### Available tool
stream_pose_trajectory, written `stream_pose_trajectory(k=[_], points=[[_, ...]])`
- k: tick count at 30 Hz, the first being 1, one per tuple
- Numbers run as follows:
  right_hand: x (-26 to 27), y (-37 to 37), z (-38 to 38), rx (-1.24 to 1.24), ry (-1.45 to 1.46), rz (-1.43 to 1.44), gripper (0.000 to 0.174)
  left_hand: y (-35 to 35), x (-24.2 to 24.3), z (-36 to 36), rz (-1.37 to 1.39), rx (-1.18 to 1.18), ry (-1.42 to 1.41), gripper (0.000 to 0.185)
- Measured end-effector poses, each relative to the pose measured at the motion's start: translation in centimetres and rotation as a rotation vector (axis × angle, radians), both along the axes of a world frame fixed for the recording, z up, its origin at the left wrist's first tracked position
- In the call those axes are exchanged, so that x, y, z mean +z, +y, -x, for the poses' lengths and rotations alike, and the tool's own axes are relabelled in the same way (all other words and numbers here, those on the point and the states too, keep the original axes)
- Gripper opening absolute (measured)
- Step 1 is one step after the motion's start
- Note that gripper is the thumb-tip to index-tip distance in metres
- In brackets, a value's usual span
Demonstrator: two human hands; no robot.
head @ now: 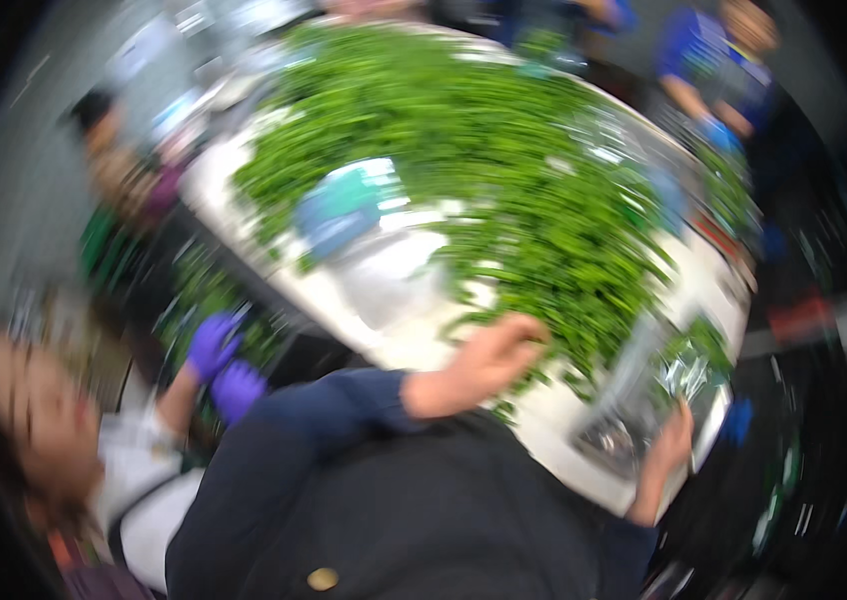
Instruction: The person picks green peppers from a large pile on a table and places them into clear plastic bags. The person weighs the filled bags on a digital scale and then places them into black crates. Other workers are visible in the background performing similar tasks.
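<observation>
The whole view is blurred by motion. My left hand (pixel 487 364) reaches over the near edge of the white table (pixel 431 341), its fingers bent beside a large heap of leafy green herbs (pixel 543 232). Whether anything is between those fingers cannot be made out. At the right corner my right hand (pixel 667 450) grips the side of a clear plastic bag (pixel 682 367) with greens inside. A grey metallic object (pixel 611 442), perhaps a tray or scale, sits just left of that hand. Its outline is smeared.
A stack of blue and clear plastic packaging (pixel 352 202) lies left of the heap. Close on my left stands a person with purple gloves (pixel 225 367), near a dark crate (pixel 311 360). Other people stand around the table, one with a blue glove (pixel 720 135) at the far right.
</observation>
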State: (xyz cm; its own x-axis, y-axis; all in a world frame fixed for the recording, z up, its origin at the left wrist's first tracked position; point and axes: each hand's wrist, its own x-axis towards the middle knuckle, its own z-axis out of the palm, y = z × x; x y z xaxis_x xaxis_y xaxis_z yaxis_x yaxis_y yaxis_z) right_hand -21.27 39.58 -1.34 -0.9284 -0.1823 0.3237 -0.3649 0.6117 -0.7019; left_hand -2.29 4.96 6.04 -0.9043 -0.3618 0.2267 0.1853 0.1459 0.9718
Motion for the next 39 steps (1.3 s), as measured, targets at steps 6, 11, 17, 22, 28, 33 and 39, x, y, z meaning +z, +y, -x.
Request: stream_pose_trajectory(k=[6,11,17,22,28,33,39], points=[[-0.8,1.5,-0.9,0.014,0.203,-0.110,0.029,2.3,0.1,1.6,0.127,-0.017,0.031,0.012],[4.8,-3.3,-2.7,-0.002,0.083,-0.133,0.028,2.1,0.0,1.3,0.183,0.010,0.028,0.010],[3.9,-9.3,-2.5,0.266,0.022,-0.051,0.028,1.0,0.2,1.2,0.178,0.107,0.013,0.010],[0.6,-11.8,-3.1,0.346,-0.384,0.080,0.025,0.8,0.3,1.3,0.242,0.147,0.003,0.012],[-1.3,-13.2,-5.8,0.604,-0.454,0.262,0.020,2.6,-0.5,6.0,0.380,-0.113,-0.087,0.011],[-1.2,-12.4,-6.3,0.620,-0.570,0.325,0.023,4.3,-1.7,6.4,0.315,-0.184,-0.139,0.015],[-2.4,-11.1,-6.1,0.636,-0.640,0.335,0.019,5.2,-2.9,6.1,0.329,-0.191,-0.165,0.015]])
